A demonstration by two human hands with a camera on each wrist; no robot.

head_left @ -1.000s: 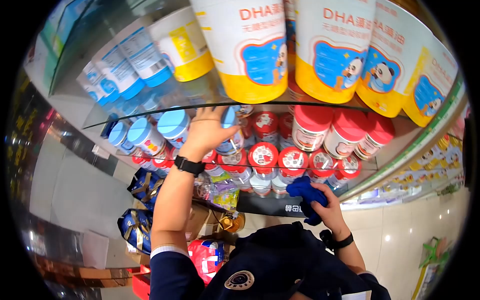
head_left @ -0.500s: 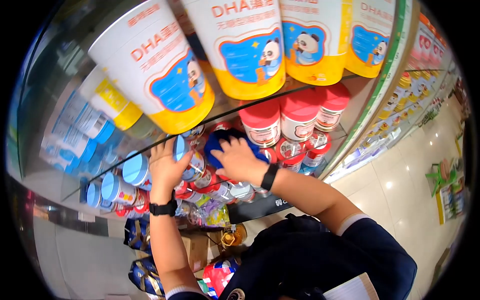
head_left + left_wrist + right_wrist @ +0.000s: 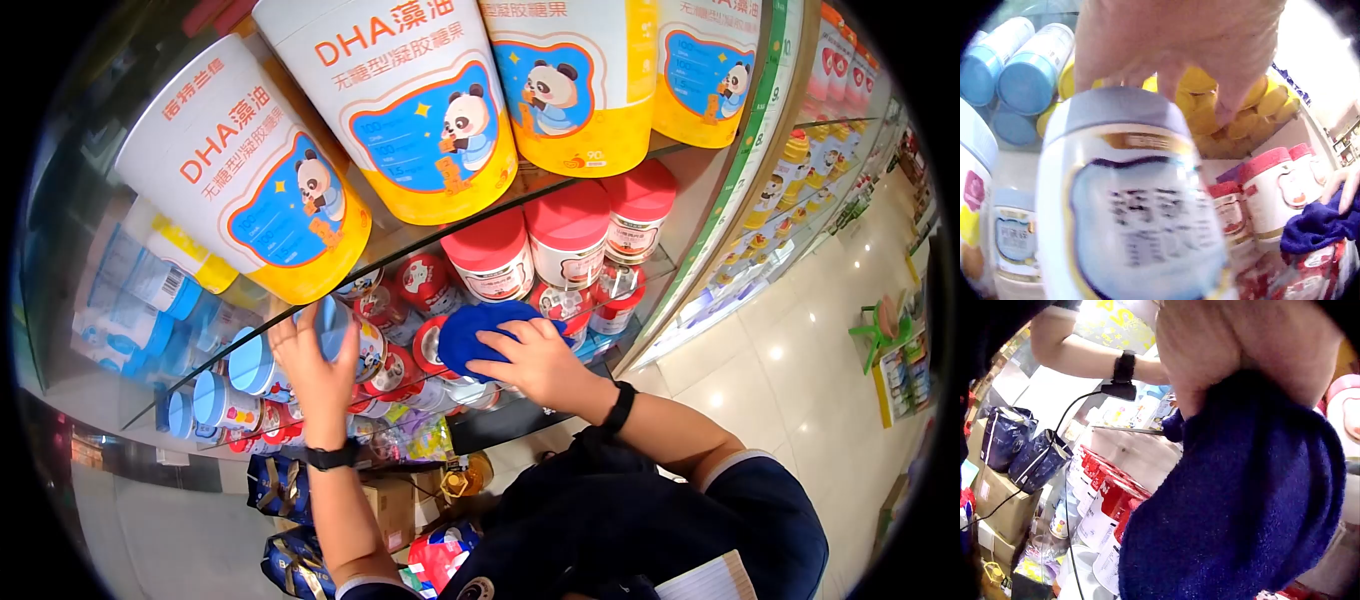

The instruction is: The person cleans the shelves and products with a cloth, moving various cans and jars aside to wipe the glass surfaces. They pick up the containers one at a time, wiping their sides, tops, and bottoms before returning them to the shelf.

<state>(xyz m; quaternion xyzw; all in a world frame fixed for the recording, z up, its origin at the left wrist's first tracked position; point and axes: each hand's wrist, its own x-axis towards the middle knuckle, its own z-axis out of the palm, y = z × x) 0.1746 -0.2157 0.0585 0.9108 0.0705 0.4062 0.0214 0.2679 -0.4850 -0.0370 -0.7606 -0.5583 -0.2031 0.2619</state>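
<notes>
In the head view my left hand (image 3: 312, 375) reaches to the middle glass shelf, its fingers loosely extended beside a blue-lidded can (image 3: 333, 328). The left wrist view has that can's pale blue lid (image 3: 1116, 112) close under the palm, with some fingertips hidden behind it. My right hand (image 3: 540, 365) presses a dark blue cloth (image 3: 465, 330), fingers spread across it, in front of white cans with red lids (image 3: 490, 255). Seen from the right wrist, the cloth (image 3: 1229, 506) drapes below the palm and fills much of the view.
Large white-and-yellow DHA tubs (image 3: 425, 130) stand on the shelf above, close over the hands. More blue-lidded cans (image 3: 225, 400) line the left side. Below are dark blue gift bags (image 3: 280, 490) and cardboard boxes (image 3: 390, 505). A tiled floor (image 3: 720, 350) lies at right.
The right hand has come up from near the body and put the cloth on the shelf, then moved it rightward over the cans. The cloth is spread flatter. The left hand stays by the blue-lidded can.
</notes>
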